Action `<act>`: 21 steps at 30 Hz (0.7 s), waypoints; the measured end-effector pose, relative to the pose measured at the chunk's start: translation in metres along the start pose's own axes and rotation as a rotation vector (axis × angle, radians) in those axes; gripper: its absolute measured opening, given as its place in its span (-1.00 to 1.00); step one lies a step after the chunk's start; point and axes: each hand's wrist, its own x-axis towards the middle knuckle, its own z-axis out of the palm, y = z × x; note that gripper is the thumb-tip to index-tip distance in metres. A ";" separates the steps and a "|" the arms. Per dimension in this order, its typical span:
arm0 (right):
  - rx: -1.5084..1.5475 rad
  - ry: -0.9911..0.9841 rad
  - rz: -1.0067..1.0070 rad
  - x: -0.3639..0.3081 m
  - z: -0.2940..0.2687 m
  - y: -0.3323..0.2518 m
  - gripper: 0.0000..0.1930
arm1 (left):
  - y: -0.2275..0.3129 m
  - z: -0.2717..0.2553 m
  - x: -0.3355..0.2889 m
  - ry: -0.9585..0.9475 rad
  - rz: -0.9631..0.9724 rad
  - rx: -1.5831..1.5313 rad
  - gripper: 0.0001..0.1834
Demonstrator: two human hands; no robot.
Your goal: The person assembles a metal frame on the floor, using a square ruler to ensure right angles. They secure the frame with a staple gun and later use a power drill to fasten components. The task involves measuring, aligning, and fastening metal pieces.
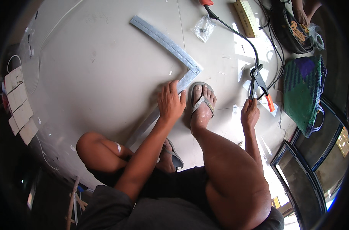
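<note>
An L-shaped frame of two grey metal channels [165, 43], joined at a corner with small fasteners, lies on the floor before me. My left hand [170, 102] straddles the nearer channel just below the corner, thumb on one side and fingers on the other. Off to the right, my right hand [250, 113] grips one handle of a welding ground clamp [260, 78]. The clamp's other handle, tipped in orange, sticks out free, and a black cable runs up from the clamp. My sandalled foot [202, 101] is planted beside the frame's corner.
A clear plastic bag [203, 28] with small pieces lies at the top, near a beige power strip [246, 18]. At right are a green woven bag [303, 96], dark metal frames [297, 165] and a black bag [289, 30] with another person's hand [301, 15]. White switch boxes [19, 97] stand left.
</note>
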 end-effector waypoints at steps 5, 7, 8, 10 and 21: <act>-0.010 0.015 -0.055 -0.006 0.023 0.008 -0.84 | -0.002 -0.023 0.012 -0.003 0.019 -0.133 -0.51; -0.013 0.021 -0.070 -0.008 0.027 0.009 -0.84 | -0.004 -0.029 0.020 0.013 0.016 -0.168 -0.51; 0.045 0.031 -0.012 -0.011 0.026 0.007 -0.77 | -0.005 -0.035 0.025 0.067 0.012 -0.186 -0.50; 0.079 0.187 -0.081 -0.007 0.028 -0.009 -0.61 | -0.011 -0.050 0.039 0.180 0.011 -0.185 -0.49; 0.778 -0.641 -0.531 0.007 0.005 -0.265 -0.02 | 0.013 -0.100 0.241 0.413 -0.126 -0.365 -0.48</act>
